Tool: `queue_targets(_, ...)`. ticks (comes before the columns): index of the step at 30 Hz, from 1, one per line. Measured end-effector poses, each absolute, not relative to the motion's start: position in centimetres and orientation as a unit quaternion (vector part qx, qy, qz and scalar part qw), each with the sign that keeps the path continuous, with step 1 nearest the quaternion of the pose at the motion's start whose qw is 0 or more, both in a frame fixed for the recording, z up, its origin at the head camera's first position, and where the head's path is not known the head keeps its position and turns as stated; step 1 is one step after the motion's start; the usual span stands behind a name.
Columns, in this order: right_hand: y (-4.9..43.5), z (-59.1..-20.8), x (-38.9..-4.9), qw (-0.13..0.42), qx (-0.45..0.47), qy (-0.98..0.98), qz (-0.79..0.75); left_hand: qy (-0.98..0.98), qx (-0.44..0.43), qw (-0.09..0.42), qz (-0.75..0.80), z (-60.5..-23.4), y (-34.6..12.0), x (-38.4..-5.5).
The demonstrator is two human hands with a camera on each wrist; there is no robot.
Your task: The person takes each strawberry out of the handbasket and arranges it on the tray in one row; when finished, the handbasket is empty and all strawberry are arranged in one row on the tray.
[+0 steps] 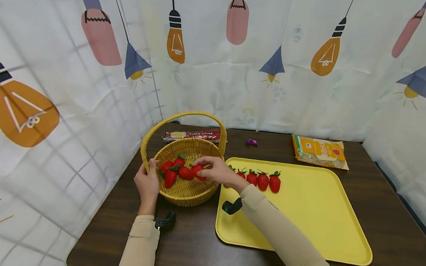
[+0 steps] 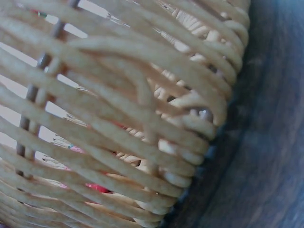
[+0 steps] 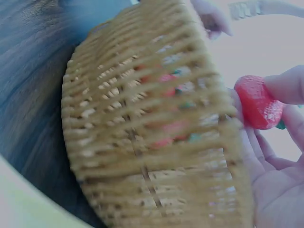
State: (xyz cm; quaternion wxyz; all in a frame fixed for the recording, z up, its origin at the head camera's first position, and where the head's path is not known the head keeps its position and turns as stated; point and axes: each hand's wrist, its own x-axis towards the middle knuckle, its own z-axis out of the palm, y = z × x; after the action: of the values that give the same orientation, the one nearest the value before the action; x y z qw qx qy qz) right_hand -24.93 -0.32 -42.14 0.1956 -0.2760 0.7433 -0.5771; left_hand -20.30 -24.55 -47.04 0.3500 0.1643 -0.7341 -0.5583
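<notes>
A yellow wicker basket [image 1: 186,198] with a tall arched handle stands on the table, several red strawberries [image 1: 170,179] lying inside. My left hand [image 1: 147,187] grips its left rim, close to the foot of the handle. Above the right part of the basket, my right hand [image 1: 216,171] pinches one strawberry [image 3: 256,100] between thumb and fingers. Woven strands of the basket fill the left wrist view, which does not show the left fingers. On the left side of a yellow tray [image 1: 301,218], more strawberries [image 1: 263,182] lie in a row, partly hidden by my right hand and wrist.
Behind the basket lies a long red packet [image 1: 209,134], crossed by the handle. A small purple packet [image 1: 251,142] and an orange-yellow bag [image 1: 321,152] lie along the back of the dark table [image 1: 191,242]. Curtains [image 1: 214,86] with printed lamps hang behind and at the sides.
</notes>
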Motion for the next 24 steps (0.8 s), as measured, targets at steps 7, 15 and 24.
queue_targets(7, 2.8, -41.8, -24.0, 0.166, -0.255, 0.745, -0.594, -0.731, 0.158, 0.36, -0.558, -47.4, -24.7, -20.4)
queue_targets(15, 6.1, -41.8, -22.9, 0.171, -0.243, 0.718, -0.63, -0.734, 0.153, 0.364, -0.553, -47.3, -24.8, -20.5)
queue_targets(24, 9.8, -42.8, -22.3, 0.153, -0.203, 0.742, -0.62, -0.737, 0.156, 0.367, -0.545, -47.5, -24.9, -20.5)
